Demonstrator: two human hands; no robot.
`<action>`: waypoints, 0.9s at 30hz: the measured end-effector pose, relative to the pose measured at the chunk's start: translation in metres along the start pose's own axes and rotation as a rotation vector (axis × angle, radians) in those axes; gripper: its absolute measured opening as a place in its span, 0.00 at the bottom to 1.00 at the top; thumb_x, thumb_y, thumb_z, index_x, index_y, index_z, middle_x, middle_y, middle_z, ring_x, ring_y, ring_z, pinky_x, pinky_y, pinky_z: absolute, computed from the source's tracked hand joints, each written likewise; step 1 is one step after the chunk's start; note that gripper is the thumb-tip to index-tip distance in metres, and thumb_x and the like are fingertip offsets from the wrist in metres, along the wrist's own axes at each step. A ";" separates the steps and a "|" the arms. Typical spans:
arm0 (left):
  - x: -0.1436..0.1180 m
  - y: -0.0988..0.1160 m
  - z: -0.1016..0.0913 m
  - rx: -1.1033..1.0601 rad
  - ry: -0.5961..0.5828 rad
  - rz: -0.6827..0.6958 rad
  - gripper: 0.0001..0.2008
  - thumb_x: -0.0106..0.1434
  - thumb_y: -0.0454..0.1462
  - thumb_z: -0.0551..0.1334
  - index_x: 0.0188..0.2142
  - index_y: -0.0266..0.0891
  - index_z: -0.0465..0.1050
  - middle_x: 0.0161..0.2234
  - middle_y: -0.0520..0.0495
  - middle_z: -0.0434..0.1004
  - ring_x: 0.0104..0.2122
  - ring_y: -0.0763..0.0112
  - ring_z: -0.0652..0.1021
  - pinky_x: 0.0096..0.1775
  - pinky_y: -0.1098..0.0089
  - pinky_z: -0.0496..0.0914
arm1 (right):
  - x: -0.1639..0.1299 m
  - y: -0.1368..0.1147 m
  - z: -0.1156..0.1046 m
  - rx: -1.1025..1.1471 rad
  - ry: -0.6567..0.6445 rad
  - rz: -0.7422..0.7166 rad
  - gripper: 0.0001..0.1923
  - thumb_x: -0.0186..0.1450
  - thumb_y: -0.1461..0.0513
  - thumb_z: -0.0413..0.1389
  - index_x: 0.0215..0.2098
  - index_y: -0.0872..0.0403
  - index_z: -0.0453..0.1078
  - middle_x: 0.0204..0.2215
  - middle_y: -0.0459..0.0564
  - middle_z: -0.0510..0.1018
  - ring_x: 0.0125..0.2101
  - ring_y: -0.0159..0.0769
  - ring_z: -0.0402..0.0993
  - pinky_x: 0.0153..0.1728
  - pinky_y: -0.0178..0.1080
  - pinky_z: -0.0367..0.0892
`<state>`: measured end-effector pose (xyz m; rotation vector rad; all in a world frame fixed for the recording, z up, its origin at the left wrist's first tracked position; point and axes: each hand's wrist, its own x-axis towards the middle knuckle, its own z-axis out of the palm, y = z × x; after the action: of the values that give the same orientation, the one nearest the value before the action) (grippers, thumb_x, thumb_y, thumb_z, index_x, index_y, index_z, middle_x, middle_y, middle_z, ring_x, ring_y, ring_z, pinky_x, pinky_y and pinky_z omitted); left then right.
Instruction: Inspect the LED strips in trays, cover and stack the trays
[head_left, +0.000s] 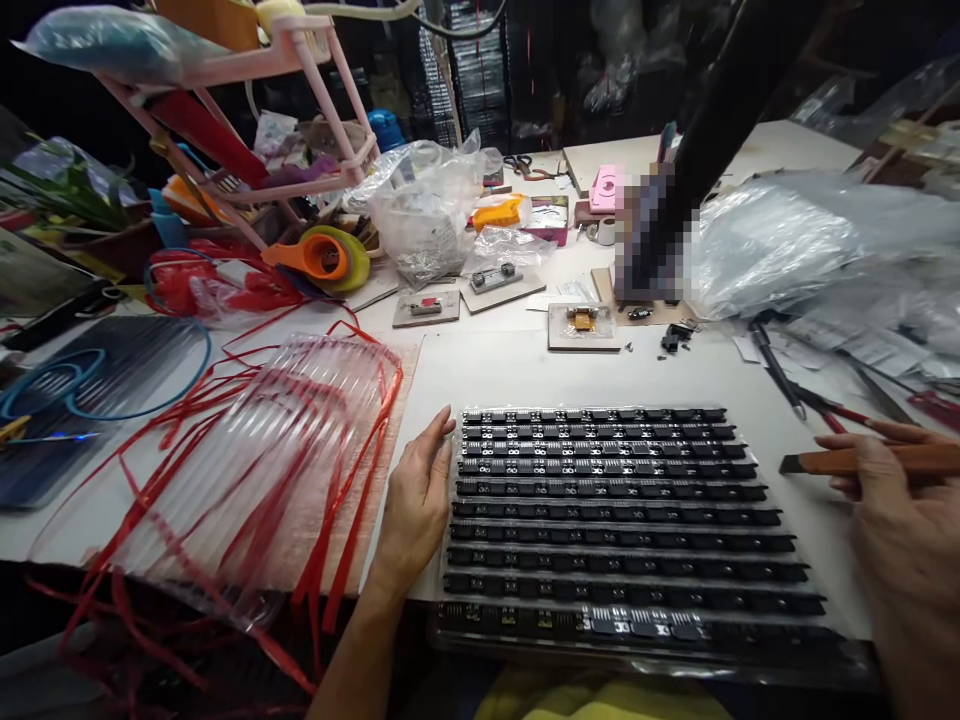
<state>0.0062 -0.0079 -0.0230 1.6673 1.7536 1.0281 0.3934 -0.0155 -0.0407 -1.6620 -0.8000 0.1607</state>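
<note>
Cluttered and dim at the back, the workroom shows dark stacked racks behind a white table (pixel 525 370) crowded with odds and ends. On the near part of that table lies a black tray (pixel 622 520), its long parallel rows filled with small dark parts, the front edge hanging just over the table's rim. The left hand (pixel 416 495) lies flat and open against the tray's left edge, fingers stretched along the upper rows, grasping nothing. The right hand (pixel 896 520) sits just right of the tray, fingers curled about a brown-handled tool (pixel 862 460) whose dark tip points toward the tray's right side without touching it. Left of the tray, a clear ribbed plastic cover (pixel 247 460) lies tangled in red straps (pixel 187 420). Farther back stand a crumpled clear bag (pixel 424 210) with small items inside, an orange tape dispenser (pixel 319 257), a pink rack (pixel 300 100) and three small boards (pixel 583 327) bearing parts. Large plastic sheeting (pixel 810 240) heaps up on the right, with pens (pixel 780 370) near it.
</note>
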 end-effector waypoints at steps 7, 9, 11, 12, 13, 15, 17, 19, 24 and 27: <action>0.001 0.000 -0.001 0.018 0.015 -0.027 0.21 0.68 0.43 0.52 0.58 0.42 0.63 0.48 0.45 0.75 0.50 0.66 0.73 0.55 0.60 0.64 | 0.003 0.001 0.003 0.068 -0.120 -0.018 0.36 0.51 0.53 0.66 0.55 0.51 0.63 0.29 0.56 0.78 0.24 0.43 0.75 0.26 0.46 0.71; -0.002 0.001 -0.001 0.018 0.011 -0.043 0.21 0.68 0.43 0.52 0.59 0.43 0.63 0.48 0.44 0.76 0.50 0.66 0.74 0.54 0.60 0.65 | 0.004 0.001 0.003 0.063 -0.147 -0.002 0.34 0.51 0.52 0.66 0.54 0.51 0.64 0.28 0.57 0.78 0.23 0.45 0.75 0.26 0.48 0.71; -0.008 0.002 -0.001 0.037 0.009 -0.048 0.22 0.67 0.44 0.53 0.58 0.42 0.63 0.48 0.43 0.75 0.50 0.65 0.74 0.54 0.59 0.66 | 0.004 0.001 0.003 0.066 -0.166 -0.002 0.33 0.51 0.50 0.65 0.52 0.50 0.65 0.28 0.56 0.78 0.23 0.45 0.74 0.24 0.48 0.70; -0.012 0.002 -0.001 0.056 0.007 -0.044 0.22 0.67 0.44 0.53 0.58 0.41 0.63 0.49 0.43 0.75 0.50 0.64 0.73 0.54 0.59 0.65 | 0.004 0.001 0.003 0.071 -0.173 -0.002 0.33 0.51 0.50 0.65 0.51 0.50 0.64 0.28 0.56 0.77 0.22 0.45 0.74 0.23 0.47 0.70; -0.017 0.002 -0.001 0.080 0.006 -0.036 0.22 0.67 0.44 0.54 0.58 0.41 0.64 0.50 0.42 0.74 0.51 0.63 0.73 0.54 0.58 0.65 | 0.004 0.001 0.003 0.077 -0.182 0.003 0.33 0.51 0.49 0.65 0.51 0.50 0.64 0.28 0.56 0.77 0.22 0.44 0.74 0.22 0.46 0.70; -0.028 0.002 -0.003 0.125 -0.005 -0.014 0.22 0.66 0.45 0.54 0.58 0.41 0.64 0.53 0.42 0.72 0.54 0.63 0.71 0.56 0.58 0.63 | 0.003 0.000 0.003 0.097 -0.201 0.018 0.32 0.52 0.49 0.64 0.51 0.50 0.63 0.28 0.55 0.77 0.21 0.43 0.74 0.21 0.43 0.69; -0.040 0.002 -0.005 0.151 -0.035 0.016 0.22 0.66 0.45 0.54 0.58 0.42 0.63 0.55 0.44 0.69 0.56 0.63 0.68 0.57 0.58 0.62 | 0.002 -0.001 0.003 0.126 -0.211 0.034 0.31 0.52 0.51 0.65 0.51 0.50 0.63 0.28 0.55 0.77 0.23 0.43 0.74 0.22 0.41 0.69; -0.050 0.000 -0.008 0.172 -0.072 0.040 0.24 0.66 0.44 0.55 0.60 0.43 0.61 0.57 0.44 0.68 0.58 0.63 0.66 0.58 0.57 0.61 | 0.002 -0.003 0.003 0.163 -0.221 0.054 0.31 0.52 0.52 0.65 0.50 0.51 0.63 0.28 0.54 0.77 0.23 0.42 0.75 0.22 0.40 0.69; -0.063 -0.006 -0.011 0.171 -0.084 0.058 0.25 0.65 0.45 0.56 0.60 0.43 0.59 0.59 0.44 0.64 0.60 0.61 0.63 0.60 0.55 0.59 | 0.002 -0.005 0.001 0.251 -0.256 0.134 0.29 0.52 0.55 0.65 0.49 0.52 0.64 0.25 0.52 0.77 0.19 0.40 0.73 0.17 0.38 0.66; -0.063 -0.009 -0.009 0.124 -0.052 0.048 0.26 0.64 0.45 0.57 0.60 0.43 0.60 0.59 0.43 0.65 0.59 0.60 0.65 0.59 0.54 0.60 | 0.001 -0.004 0.001 0.278 -0.292 0.116 0.27 0.54 0.54 0.64 0.48 0.51 0.63 0.26 0.51 0.78 0.19 0.38 0.73 0.18 0.38 0.67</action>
<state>0.0008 -0.0708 -0.0334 1.8031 1.7838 0.9041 0.3919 -0.0138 -0.0371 -1.4372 -0.8553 0.5807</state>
